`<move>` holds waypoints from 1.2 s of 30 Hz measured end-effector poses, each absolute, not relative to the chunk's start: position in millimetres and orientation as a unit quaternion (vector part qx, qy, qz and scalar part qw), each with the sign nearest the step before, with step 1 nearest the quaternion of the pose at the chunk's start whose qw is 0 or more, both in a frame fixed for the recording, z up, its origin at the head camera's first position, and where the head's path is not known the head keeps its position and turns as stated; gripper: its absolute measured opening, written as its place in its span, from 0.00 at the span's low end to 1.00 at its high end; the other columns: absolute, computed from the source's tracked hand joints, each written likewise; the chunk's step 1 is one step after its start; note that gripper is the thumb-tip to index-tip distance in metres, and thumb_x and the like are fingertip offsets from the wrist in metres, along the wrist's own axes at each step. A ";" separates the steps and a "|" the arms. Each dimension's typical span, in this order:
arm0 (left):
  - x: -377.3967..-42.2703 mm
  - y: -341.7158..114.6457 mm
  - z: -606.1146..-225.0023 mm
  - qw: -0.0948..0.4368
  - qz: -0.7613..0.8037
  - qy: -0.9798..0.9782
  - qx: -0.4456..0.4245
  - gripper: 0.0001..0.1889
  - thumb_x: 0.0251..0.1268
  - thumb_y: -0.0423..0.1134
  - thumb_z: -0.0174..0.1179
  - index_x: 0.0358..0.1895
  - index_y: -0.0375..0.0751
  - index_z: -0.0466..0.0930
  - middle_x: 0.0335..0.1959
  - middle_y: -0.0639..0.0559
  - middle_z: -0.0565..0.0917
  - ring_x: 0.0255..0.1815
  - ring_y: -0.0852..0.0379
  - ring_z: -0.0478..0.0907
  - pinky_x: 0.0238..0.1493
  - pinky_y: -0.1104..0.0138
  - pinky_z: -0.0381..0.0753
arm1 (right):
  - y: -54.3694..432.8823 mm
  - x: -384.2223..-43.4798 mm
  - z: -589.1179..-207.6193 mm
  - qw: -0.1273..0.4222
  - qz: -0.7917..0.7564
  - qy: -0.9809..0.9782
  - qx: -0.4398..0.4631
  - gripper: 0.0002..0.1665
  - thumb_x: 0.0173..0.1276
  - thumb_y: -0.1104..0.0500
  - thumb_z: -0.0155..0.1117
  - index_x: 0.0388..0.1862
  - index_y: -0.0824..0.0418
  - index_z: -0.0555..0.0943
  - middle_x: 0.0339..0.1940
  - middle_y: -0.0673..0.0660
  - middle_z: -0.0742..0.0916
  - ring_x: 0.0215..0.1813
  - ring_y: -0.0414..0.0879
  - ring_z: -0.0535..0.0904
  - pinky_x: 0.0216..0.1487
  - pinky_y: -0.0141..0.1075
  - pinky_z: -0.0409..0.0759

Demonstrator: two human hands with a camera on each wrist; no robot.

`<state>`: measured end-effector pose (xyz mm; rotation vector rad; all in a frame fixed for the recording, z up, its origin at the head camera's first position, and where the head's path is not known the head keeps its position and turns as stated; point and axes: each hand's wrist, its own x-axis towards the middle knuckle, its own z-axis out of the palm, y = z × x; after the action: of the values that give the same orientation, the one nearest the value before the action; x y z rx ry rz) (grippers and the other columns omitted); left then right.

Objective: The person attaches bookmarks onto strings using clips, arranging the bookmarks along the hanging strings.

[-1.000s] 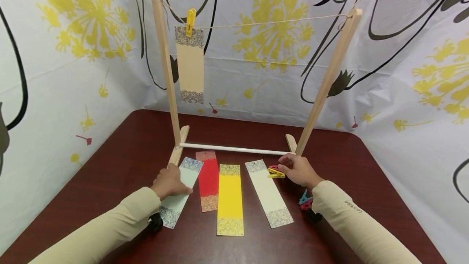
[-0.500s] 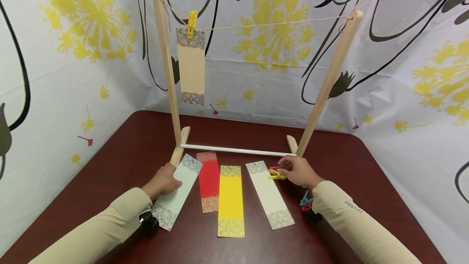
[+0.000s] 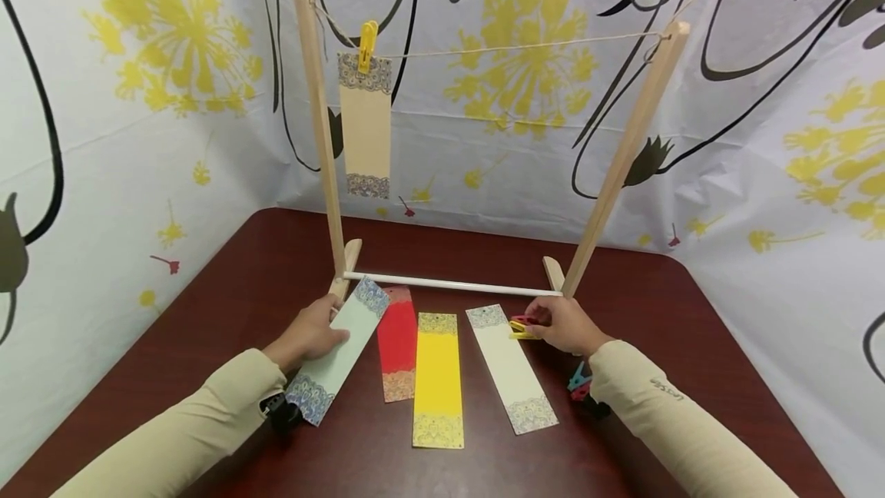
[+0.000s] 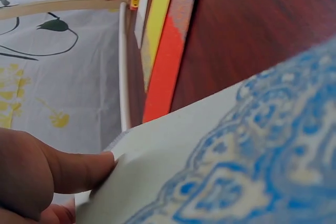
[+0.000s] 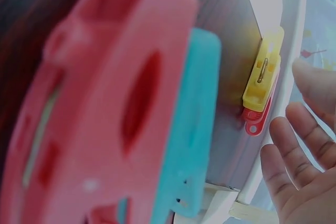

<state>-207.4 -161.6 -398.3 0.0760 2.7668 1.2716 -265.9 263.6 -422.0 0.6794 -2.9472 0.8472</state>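
Observation:
My left hand (image 3: 313, 335) pinches a pale mint card strip (image 3: 351, 329) with blue lace-patterned ends, thumb on top and fingers underneath. The strip is tilted off the table. Beside the stand's right foot, my right hand (image 3: 565, 325) has its fingers loosely bent. In the right wrist view those fingers stand apart from a yellow clothespin (image 5: 262, 74) and a red clothespin (image 5: 254, 126) under it. Close to the right wrist lie a teal clothespin (image 5: 199, 114) and a pinkish-red clothespin (image 5: 142, 93).
A wooden stand with a left post (image 3: 321, 129), right post (image 3: 625, 160), white rod (image 3: 456, 284) and string (image 3: 525, 47) rises behind. One cream strip (image 3: 366, 133) hangs from a yellow clothespin (image 3: 368, 46). Red (image 3: 397, 336), yellow (image 3: 439, 375) and whitish (image 3: 513, 371) strips lie in front.
My left hand has slid to the strip's left edge, taken hold of it and tilted it up, turning it slightly. The right hand stays almost still beside the clothespins.

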 end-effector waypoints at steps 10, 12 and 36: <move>-211.4 -160.0 -384.8 0.028 0.434 0.899 0.045 0.18 0.59 0.25 0.63 0.52 0.30 0.70 0.41 0.39 0.79 0.38 0.48 0.77 0.34 0.59 0.79 | 260.9 -265.3 -420.4 -0.004 0.250 -0.943 0.221 0.11 0.57 0.61 0.76 0.37 0.60 0.83 0.33 0.52 0.83 0.36 0.44 0.78 0.39 0.40 0.78; -213.4 -159.5 -382.7 0.021 0.437 0.898 0.052 0.19 0.59 0.26 0.63 0.53 0.30 0.70 0.42 0.39 0.78 0.41 0.47 0.76 0.36 0.58 0.79 | 260.6 -265.5 -420.7 -0.004 0.246 -0.943 0.225 0.11 0.56 0.61 0.76 0.36 0.60 0.83 0.33 0.51 0.83 0.36 0.44 0.78 0.38 0.40 0.78; -231.5 -139.6 -347.1 -0.006 0.491 0.865 0.099 0.21 0.66 0.31 0.61 0.59 0.31 0.68 0.51 0.36 0.76 0.51 0.41 0.75 0.47 0.54 0.78 | 255.0 -264.6 -422.4 -0.009 0.194 -0.946 0.259 0.08 0.56 0.63 0.76 0.33 0.57 0.85 0.34 0.51 0.82 0.33 0.46 0.74 0.32 0.37 0.73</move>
<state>-231.5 -139.6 -347.1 0.3135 2.7285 1.5491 -264.6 255.0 -422.4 0.8180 -2.9902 0.6139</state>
